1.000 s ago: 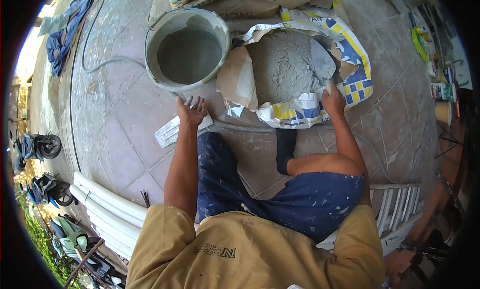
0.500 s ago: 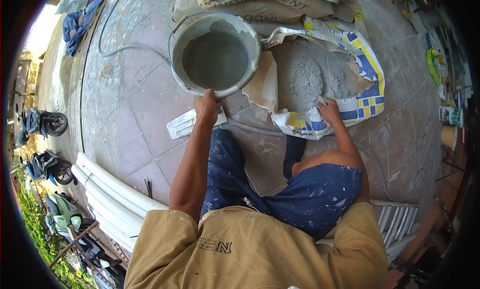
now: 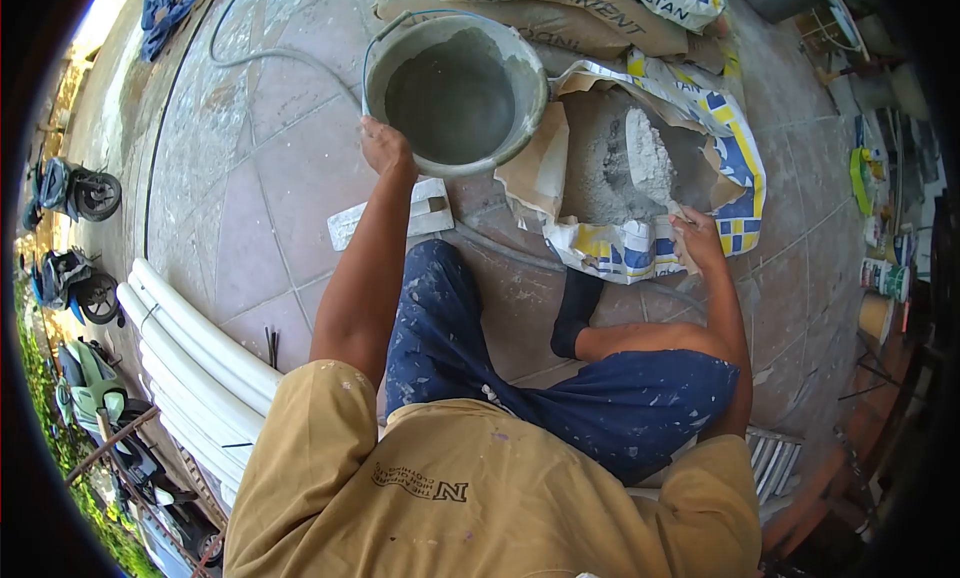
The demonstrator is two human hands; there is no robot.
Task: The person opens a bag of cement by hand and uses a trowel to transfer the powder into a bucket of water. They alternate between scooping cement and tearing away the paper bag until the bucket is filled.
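My left hand (image 3: 388, 146) grips the near left edge of a round bucket (image 3: 525, 63), where its wire handle meets the rim. Dark grey wet mix or water covers the bucket's bottom. In my right hand (image 3: 700, 240) is the handle of a trowel (image 3: 676, 210), its blade heaped with grey powder. The blade is over the torn-open paper bag (image 3: 738, 168), which holds more grey powder (image 3: 600, 183). The bag stands right beside the bucket. A flat plastering float (image 3: 347, 225) lies on the tiles below my left hand.
Stacked cement bags (image 3: 560, 18) lie behind the bucket. A grey hose (image 3: 300, 56) crosses the tiled floor. White pipes (image 3: 205, 343) lie to the left, with parked motorbikes (image 3: 95, 196) beyond. A small ladder-like rack (image 3: 772, 463) is at lower right.
My right hand has brought the trowel up out of the powder, and its loaded blade now shows. My left hand has shifted left along the bucket's rim.
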